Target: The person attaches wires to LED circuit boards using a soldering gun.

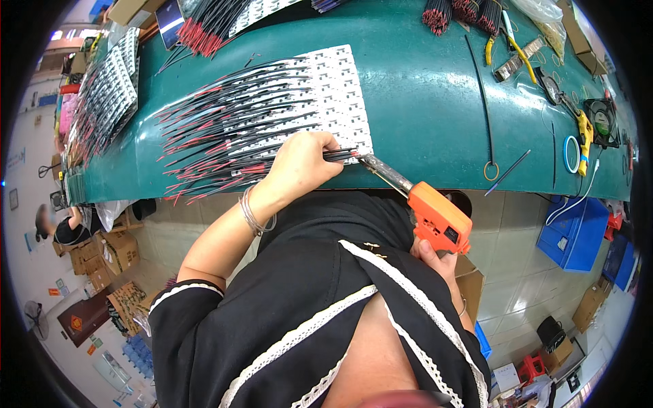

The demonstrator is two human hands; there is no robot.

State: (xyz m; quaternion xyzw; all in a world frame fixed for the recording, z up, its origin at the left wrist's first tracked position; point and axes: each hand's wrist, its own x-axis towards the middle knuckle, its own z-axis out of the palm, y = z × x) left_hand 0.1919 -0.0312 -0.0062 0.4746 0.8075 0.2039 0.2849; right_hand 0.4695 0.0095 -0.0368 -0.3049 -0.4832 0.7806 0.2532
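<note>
A white panel of small circuit boards (333, 88) lies on the green table, with rows of black and red wires (204, 129) trailing off to the left. My left hand (305, 162) is over the panel's near right corner, fingers pinched on black wires (338, 156). My right hand (437, 260) is wrapped round the handle of an orange soldering gun (439, 214), low at the table's front edge. Its metal barrel points up and left. The tip meets the panel's corner next to the wire ends; whether it touches them I cannot tell.
Another wired panel (112, 95) lies at the table's left end. Bundles of red-tipped wires (211, 27) are at the back. To the right are yellow-handled pliers (520, 54), a yellow tool (583, 136), a tape roll (571, 154) and a small fan (601, 122). A blue crate (575, 234) stands below.
</note>
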